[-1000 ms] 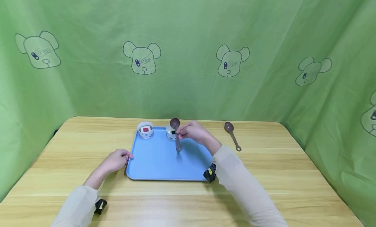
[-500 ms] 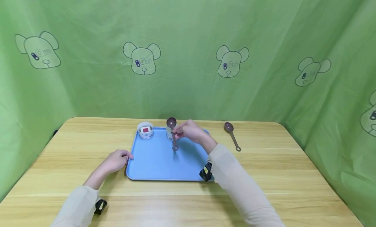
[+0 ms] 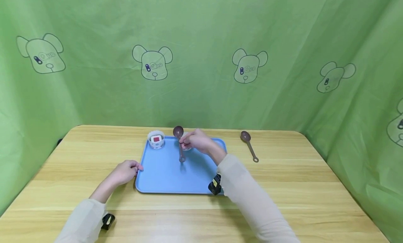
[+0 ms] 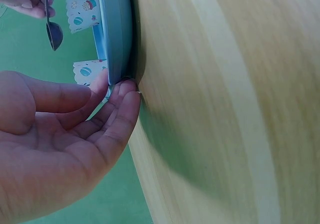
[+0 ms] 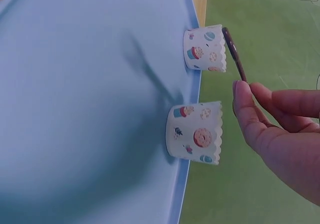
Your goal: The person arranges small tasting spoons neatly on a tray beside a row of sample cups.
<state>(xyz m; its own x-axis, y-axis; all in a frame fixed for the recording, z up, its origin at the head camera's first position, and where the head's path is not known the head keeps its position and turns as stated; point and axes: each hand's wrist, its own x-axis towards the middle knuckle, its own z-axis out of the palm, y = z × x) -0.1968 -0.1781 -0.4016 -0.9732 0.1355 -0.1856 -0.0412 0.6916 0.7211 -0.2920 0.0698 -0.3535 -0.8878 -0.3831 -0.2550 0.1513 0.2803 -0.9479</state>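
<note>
Green cloth [image 3: 201, 99] printed with bear heads hangs behind a wooden table [image 3: 315, 194]. On the table lies a blue tray [image 3: 170, 176]. The left hand [image 3: 124, 171] grips the tray's left edge, fingers bent under the rim. The right hand [image 3: 199, 141], over the tray's far part, pinches the held spoon [image 3: 181, 151] by its handle between thumb and fingertips. This brown spoon is in the air above the tray, roughly level, its long axis running away from the person; the bowl points to the far side, slightly left, hollow up, and the ringed end points back. A second spoon [image 3: 249, 145] lies right of the tray, bowl away, handle slanting rightward toward the person. Two patterned paper cups stand upright at the tray's far edge: the left cup [image 3: 156, 145] holds a white block [image 3: 153, 140] with a red face; the right cup [image 5: 195, 133] is partly behind the right hand.
</note>
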